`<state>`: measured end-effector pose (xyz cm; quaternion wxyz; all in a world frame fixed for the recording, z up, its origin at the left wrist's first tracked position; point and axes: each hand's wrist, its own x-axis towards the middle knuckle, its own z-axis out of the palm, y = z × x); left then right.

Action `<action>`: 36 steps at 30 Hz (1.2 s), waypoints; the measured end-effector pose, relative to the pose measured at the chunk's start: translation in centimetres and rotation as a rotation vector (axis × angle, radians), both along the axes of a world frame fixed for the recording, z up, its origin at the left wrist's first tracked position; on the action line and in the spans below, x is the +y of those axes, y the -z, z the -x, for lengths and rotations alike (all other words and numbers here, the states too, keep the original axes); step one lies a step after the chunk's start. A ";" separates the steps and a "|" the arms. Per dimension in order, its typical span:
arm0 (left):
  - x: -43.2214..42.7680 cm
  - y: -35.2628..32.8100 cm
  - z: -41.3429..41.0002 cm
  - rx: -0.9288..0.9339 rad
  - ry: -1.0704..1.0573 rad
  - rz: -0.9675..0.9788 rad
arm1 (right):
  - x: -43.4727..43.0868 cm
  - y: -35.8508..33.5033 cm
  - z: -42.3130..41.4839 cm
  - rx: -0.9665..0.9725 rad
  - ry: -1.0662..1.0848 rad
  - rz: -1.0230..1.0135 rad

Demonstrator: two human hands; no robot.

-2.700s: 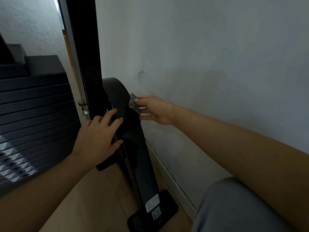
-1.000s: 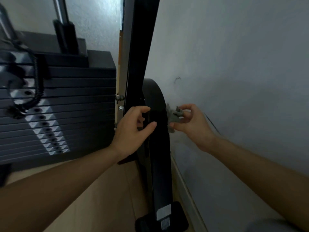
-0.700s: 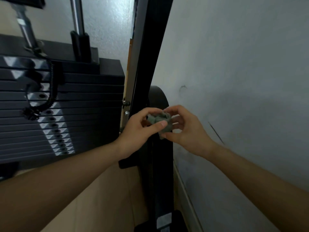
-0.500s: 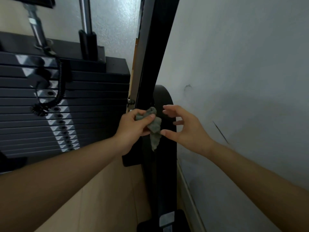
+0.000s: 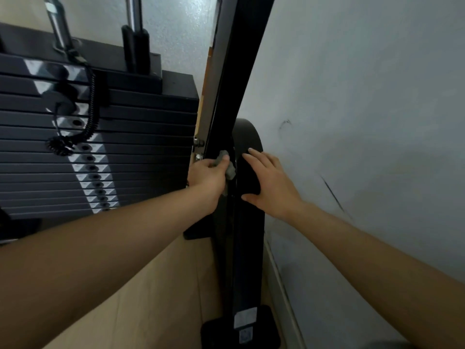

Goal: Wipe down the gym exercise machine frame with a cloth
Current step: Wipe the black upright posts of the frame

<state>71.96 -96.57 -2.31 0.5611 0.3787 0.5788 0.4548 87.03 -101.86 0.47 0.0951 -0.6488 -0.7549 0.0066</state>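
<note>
The black machine frame (image 5: 239,71) rises as a tall upright beside the wall, with a curved black base beam (image 5: 247,248) running down toward me. My left hand (image 5: 208,177) grips a small grey cloth (image 5: 225,165) and holds it against the lower part of the upright. My right hand (image 5: 270,182) rests with straight fingers on the curved top of the base beam, holding nothing.
A black weight stack (image 5: 95,147) with a coiled pin cord (image 5: 88,117) stands to the left, two chrome guide rods (image 5: 133,11) above it. A pale wall (image 5: 364,122) runs close on the right. The beam ends in a foot plate (image 5: 241,328) on the wooden floor (image 5: 156,298).
The cloth passed from my right hand to my left hand. My left hand then carried it onto the upright, and my right hand opened and came down on the base beam.
</note>
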 end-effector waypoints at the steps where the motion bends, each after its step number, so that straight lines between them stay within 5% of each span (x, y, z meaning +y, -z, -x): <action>1: -0.2 -0.1 -0.1 0.038 0.019 -0.049 | 0.0 0.1 -0.1 0.006 -0.005 0.001; 7: -0.5 1.4 1.2 0.008 0.190 -0.174 | 0.0 0.3 -0.3 0.063 -0.012 0.008; 14: -2.9 4.9 2.3 0.172 0.277 -0.080 | 0.0 0.9 -0.7 0.082 -0.016 -0.015; 26: 1.1 1.6 0.8 -0.134 -0.015 -0.042 | -0.2 0.9 -1.0 0.086 -0.016 -0.017; 30: 0.3 1.2 1.1 -0.242 0.099 0.008 | -0.3 0.9 -1.1 0.084 -0.015 -0.014; 36: -2.0 3.5 2.6 -0.131 0.267 0.107 | -0.2 1.2 -1.3 0.087 -0.022 -0.038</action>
